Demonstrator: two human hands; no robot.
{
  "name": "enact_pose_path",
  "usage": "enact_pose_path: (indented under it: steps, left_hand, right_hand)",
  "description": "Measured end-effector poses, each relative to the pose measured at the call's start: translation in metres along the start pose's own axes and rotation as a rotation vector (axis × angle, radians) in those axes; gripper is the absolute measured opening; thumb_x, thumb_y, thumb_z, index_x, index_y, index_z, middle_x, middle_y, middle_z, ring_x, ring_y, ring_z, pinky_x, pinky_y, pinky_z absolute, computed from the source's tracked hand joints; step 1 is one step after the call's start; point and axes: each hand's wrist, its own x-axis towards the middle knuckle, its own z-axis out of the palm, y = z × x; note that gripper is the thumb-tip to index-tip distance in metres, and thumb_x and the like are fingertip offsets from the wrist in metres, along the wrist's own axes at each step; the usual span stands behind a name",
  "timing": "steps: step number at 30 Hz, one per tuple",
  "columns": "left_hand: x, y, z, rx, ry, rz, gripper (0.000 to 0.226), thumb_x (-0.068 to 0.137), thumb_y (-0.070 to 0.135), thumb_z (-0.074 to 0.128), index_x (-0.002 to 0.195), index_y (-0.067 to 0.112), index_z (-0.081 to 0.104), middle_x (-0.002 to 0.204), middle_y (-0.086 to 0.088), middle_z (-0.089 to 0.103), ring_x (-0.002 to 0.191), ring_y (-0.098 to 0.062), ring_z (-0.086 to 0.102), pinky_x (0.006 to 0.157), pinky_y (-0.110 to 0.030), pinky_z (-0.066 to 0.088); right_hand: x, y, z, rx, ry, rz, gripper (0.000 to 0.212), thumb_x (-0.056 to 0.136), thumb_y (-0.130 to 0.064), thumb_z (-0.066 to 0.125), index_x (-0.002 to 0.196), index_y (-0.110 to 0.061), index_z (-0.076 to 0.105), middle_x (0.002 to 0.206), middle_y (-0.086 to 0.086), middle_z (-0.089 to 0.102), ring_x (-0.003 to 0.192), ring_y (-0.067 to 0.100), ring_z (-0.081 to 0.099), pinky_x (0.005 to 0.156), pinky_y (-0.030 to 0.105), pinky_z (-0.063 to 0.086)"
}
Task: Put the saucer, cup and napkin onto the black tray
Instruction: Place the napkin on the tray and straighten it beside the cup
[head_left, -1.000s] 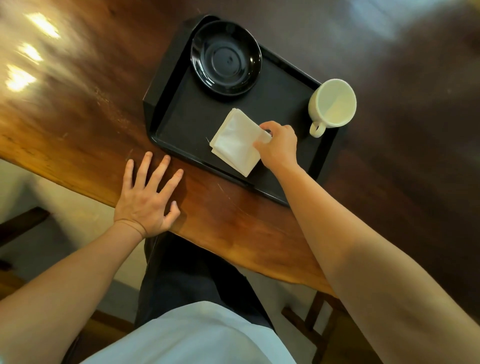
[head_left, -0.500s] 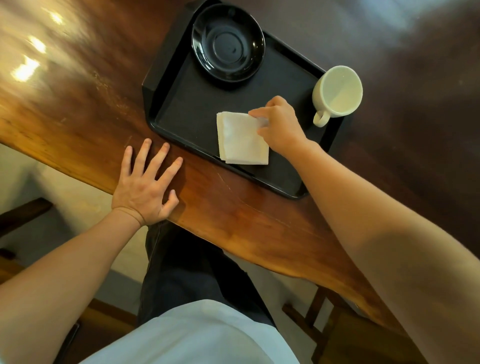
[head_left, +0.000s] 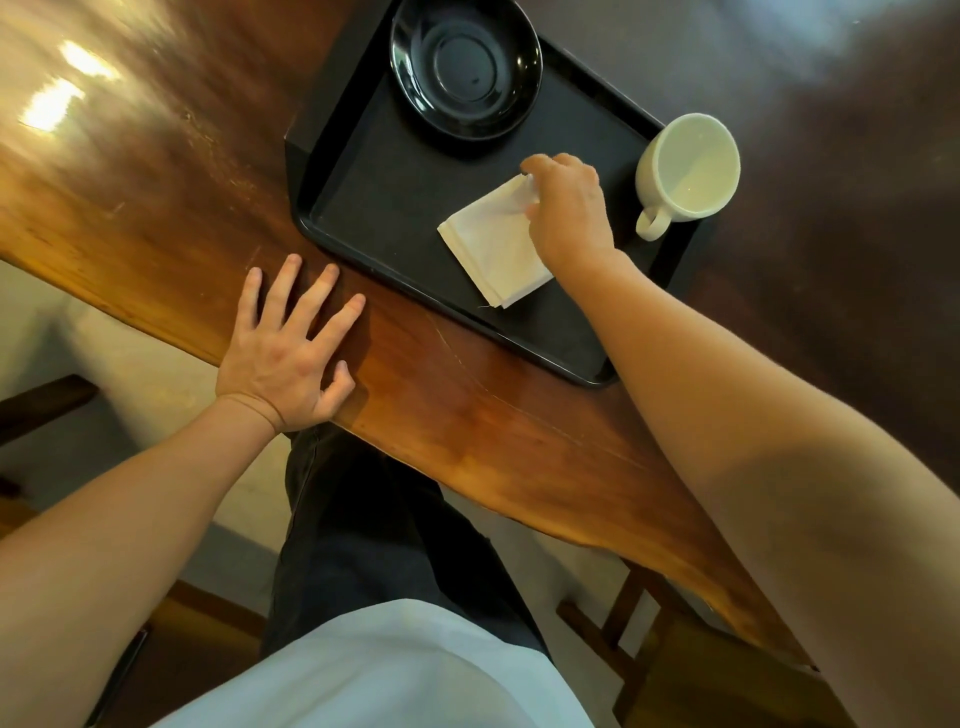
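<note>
While the left hand (head_left: 288, 358) lies flat and fully spread on the wooden worktop (head_left: 171, 208), palm down with all fingers splayed and nothing under it but bare wood, its fingertips stop just short of the near rim of the black tray (head_left: 374, 208). The tray sits just beyond and to the right of that hand, one corner pointing toward the fingertips.

On the tray, farthest from both hands, the black saucer (head_left: 467, 67) rests near the far corner, its top edge cut off by the frame. Nearer, the white napkin (head_left: 493, 249) lies folded on the tray floor in the middle, turned like a diamond, its near corner close to the tray's near rim.

The right hand (head_left: 569, 213) reaches in over the tray and is closed in a pinch on the far corner of the napkin, thumb and fingertips curled around the cloth, which is bunched slightly there. The rest of the napkin spreads out to the left of and below this hand, lying on the tray. The right forearm crosses the tray's near right corner and hides part of that rim.

Just right of the right hand, apart from it, the white cup (head_left: 688, 166) stands upright at the tray's right edge, handle pointing toward the person.
</note>
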Motion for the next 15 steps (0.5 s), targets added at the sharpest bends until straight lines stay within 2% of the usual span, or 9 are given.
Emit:
enact_pose_path:
  steps: [3,7,9,12,15]
  left_hand:
    - [0.000,0.001,-0.001,-0.007,0.003,-0.004,0.073,0.089,0.056,0.042,0.154,0.024,0.040,0.167,-0.017,0.030,0.154,-0.046,0.022,0.125,-0.064,0.011]
    - [0.000,0.001,-0.001,-0.010,-0.001,-0.006,0.073,0.089,0.056,0.043,0.154,0.024,0.040,0.167,-0.017,0.030,0.154,-0.046,0.022,0.125,-0.064,0.011]
    - [0.000,0.001,-0.001,-0.005,0.004,-0.005,0.073,0.089,0.055,0.042,0.154,0.024,0.040,0.167,-0.017,0.030,0.154,-0.045,0.022,0.125,-0.064,0.011]
    - [-0.001,0.001,-0.002,-0.003,0.006,-0.005,0.072,0.089,0.055,0.042,0.154,0.023,0.040,0.166,-0.017,0.031,0.154,-0.045,0.022,0.126,-0.064,0.011]
    - [0.000,0.002,-0.003,-0.006,0.002,-0.009,0.072,0.090,0.056,0.041,0.154,0.024,0.040,0.167,-0.017,0.031,0.154,-0.045,0.022,0.126,-0.064,0.011]
  right_hand:
    - [-0.014,-0.001,0.010,0.104,0.064,0.096,0.047,0.097,0.001,0.047,0.143,-0.007,0.044,0.135,0.014,0.056,0.128,0.031,0.045,0.099,0.041,0.042]
    - [-0.037,-0.003,0.033,0.013,0.164,0.013,0.045,0.099,-0.013,0.050,0.141,0.000,0.043,0.147,0.015,0.047,0.138,0.031,0.036,0.115,0.039,0.031]
    - [-0.051,-0.006,0.047,0.011,0.110,0.001,0.052,0.101,-0.023,0.046,0.146,0.000,0.034,0.156,0.019,0.034,0.144,0.034,0.027,0.119,0.042,0.023]
    - [-0.062,-0.005,0.064,-0.076,0.003,0.029,0.065,0.104,-0.041,0.029,0.154,-0.004,0.011,0.165,0.019,0.008,0.150,0.038,0.005,0.120,0.051,0.009]
    - [-0.058,-0.001,0.066,-0.129,-0.059,0.003,0.070,0.102,-0.049,0.019,0.156,-0.009,-0.001,0.165,0.018,-0.004,0.150,0.039,-0.005,0.120,0.056,0.004]
